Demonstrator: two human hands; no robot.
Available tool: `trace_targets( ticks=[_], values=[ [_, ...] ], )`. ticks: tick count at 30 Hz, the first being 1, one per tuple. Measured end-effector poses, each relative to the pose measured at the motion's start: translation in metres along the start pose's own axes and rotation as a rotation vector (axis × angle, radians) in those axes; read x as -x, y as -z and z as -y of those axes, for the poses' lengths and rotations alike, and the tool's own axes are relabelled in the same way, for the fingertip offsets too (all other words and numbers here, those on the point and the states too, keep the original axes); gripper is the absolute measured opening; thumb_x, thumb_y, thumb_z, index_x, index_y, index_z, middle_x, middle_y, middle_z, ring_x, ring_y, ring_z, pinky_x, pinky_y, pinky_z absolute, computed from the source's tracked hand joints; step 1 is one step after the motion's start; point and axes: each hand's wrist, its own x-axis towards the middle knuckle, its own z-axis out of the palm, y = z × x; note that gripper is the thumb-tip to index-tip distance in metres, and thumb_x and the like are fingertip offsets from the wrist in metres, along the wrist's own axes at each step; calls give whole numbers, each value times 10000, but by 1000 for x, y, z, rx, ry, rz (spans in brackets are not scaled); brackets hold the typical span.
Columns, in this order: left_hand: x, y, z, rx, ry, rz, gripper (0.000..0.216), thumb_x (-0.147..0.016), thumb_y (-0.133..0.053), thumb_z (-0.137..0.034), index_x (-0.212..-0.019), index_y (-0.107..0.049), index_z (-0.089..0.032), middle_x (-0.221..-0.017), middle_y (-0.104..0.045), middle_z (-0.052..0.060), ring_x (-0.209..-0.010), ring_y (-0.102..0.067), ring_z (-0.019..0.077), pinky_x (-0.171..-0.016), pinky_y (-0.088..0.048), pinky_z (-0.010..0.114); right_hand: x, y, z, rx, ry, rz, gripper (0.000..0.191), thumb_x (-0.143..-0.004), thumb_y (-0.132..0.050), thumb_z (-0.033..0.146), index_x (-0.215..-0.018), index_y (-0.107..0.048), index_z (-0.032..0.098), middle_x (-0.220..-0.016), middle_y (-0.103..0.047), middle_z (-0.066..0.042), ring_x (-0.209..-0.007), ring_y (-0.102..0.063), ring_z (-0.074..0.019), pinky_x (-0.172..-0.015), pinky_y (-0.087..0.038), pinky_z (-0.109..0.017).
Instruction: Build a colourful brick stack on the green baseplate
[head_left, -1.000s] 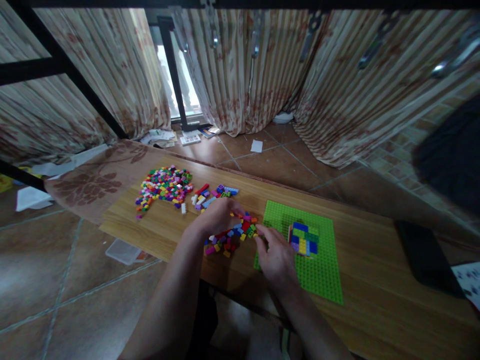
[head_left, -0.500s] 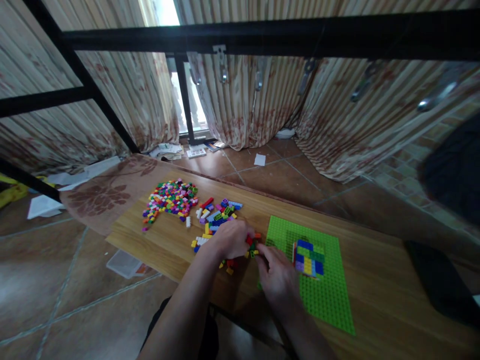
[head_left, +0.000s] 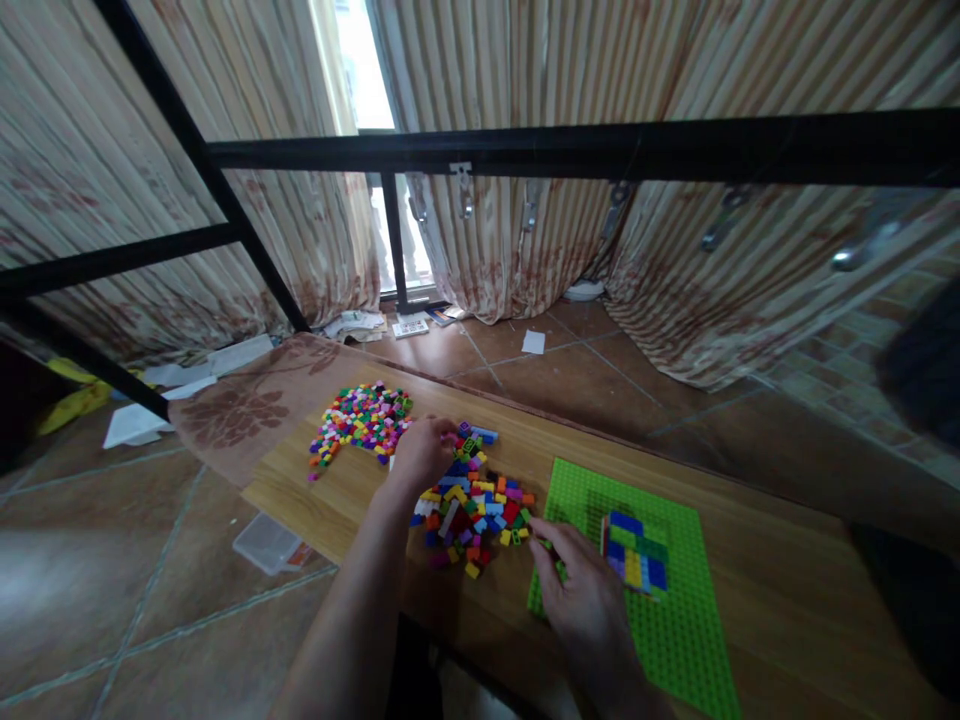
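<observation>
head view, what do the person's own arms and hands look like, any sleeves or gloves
The left hand and right hand wear no gloves. The forearms are bare as far as they show, with no sleeve, watch or bracelet visible. The picture is too blurred to tell whether the fingers carry rings.
</observation>
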Motion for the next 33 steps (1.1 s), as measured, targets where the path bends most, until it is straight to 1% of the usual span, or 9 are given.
trace_targets(
  ticks=[3,5,7,10,15,20,27,33],
  values=[
    [0,-4,1,-27,-15,68,346,-801,-503,-140,-1022,-755,-228,-1051,-715,79,-982,-661,220,-883,-492,300,-1,2,1,-11,6,6,215,-965,-479,242,-1041,-677,203,-973,-744,-69,-888,-707,-200,-763,-559,-319],
    [2,-3,3,-32,-35,138,379,-746,-530,-100,-1026,-751,-224,-1048,-721,75,-992,-659,224,-878,-493,297,-2,4,2,-15,9,3,214,-965,-481,241,-1041,-678,205,-972,-746,-67,-882,-709,-197,-764,-559,-318],
    [4,0,6,-32,-53,181,413,-698,-559,-79,-1035,-748,-225,-1051,-725,70,-991,-659,224,-870,-494,291,-2,5,1,-15,9,-10,210,-964,-486,244,-1037,-680,208,-958,-750,-63,-868,-711,-196,-763,-559,-319],
    [7,4,10,-31,-59,200,387,-680,-595,-92,-1008,-753,-225,-1052,-730,68,-976,-664,228,-848,-499,288,-2,6,2,-8,11,-17,205,-960,-494,247,-1022,-685,213,-936,-753,-59,-843,-712,-193,-754,-559,-316],
    [7,8,8,-5,-62,233,353,-688,-592,-71,-959,-763,-219,-959,-750,50,-883,-680,202,-775,-502,258,-2,8,3,-6,21,0,208,-957,-490,240,-998,-693,217,-912,-754,-54,-817,-713,-191,-734,-561,-310],
    [6,7,4,-39,-75,227,294,-713,-608,-125,-944,-761,-223,-924,-750,43,-852,-677,190,-745,-491,246,-2,8,3,-3,6,-8,213,-954,-488,234,-996,-696,213,-916,-753,-59,-819,-712,-189,-739,-557,-304],
    [5,4,-1,-62,-62,235,217,-789,-581,-210,-913,-758,-228,-919,-760,51,-879,-683,195,-750,-479,248,-5,13,3,-10,-5,23,210,-948,-489,216,-993,-695,204,-912,-751,-55,-827,-710,-183,-734,-546,-297],
    [1,0,-13,-110,-12,152,279,-871,-524,-331,-995,-747,-218,-967,-757,77,-890,-681,198,-768,-483,252,-7,22,3,-5,-64,7,211,-942,-493,228,-986,-698,218,-913,-749,-48,-848,-704,-190,-778,-541,-320]
  ],
)
